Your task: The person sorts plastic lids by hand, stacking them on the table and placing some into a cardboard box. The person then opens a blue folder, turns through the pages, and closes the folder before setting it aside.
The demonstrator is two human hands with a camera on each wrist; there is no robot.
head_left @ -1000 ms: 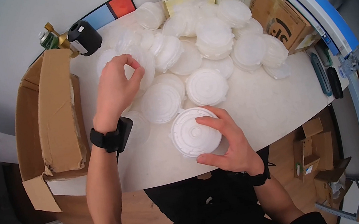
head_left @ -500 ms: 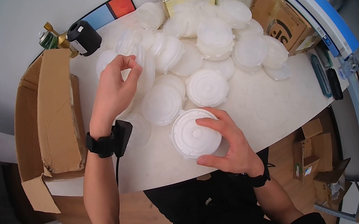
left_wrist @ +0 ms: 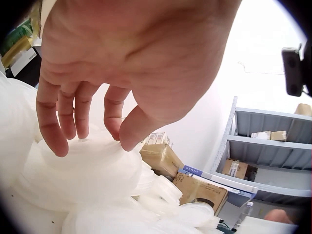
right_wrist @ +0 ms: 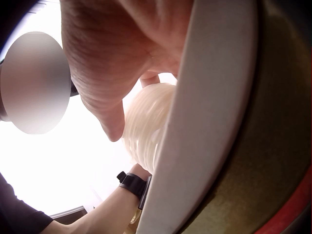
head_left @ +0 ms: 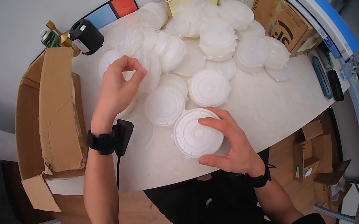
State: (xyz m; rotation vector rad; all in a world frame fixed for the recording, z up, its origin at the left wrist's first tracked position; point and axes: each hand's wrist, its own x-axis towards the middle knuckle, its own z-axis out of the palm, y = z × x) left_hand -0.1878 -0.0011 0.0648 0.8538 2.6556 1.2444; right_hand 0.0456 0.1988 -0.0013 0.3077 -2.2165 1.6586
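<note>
Translucent round lids [head_left: 208,88] lie in a loose heap across the table. Over the heap's left part, my left hand [head_left: 118,86] pinches the edge of a clear lid [head_left: 149,71] between thumb and forefinger; in the left wrist view, the left hand [left_wrist: 122,63] has its other fingers resting over the pale lids [left_wrist: 83,170]. At the table's front edge, my right hand [head_left: 231,143] holds a stack of white lids [head_left: 196,133] by its right side, with thumb and fingers apart around it. The right wrist view shows that stack [right_wrist: 146,122] as several layers beside the right hand [right_wrist: 122,53].
An open cardboard box [head_left: 57,114] stands at the table's left side. A black cylinder [head_left: 86,37] is at the back left. Behind the heap are cartons [head_left: 191,0], with a brown box [head_left: 280,17], blue files [head_left: 309,5] and cutters [head_left: 319,75] at the right.
My left wrist has shifted slightly left and turned, and the clear lid beside its fingertips has changed its tilt. My right hand stays around the white stack.
</note>
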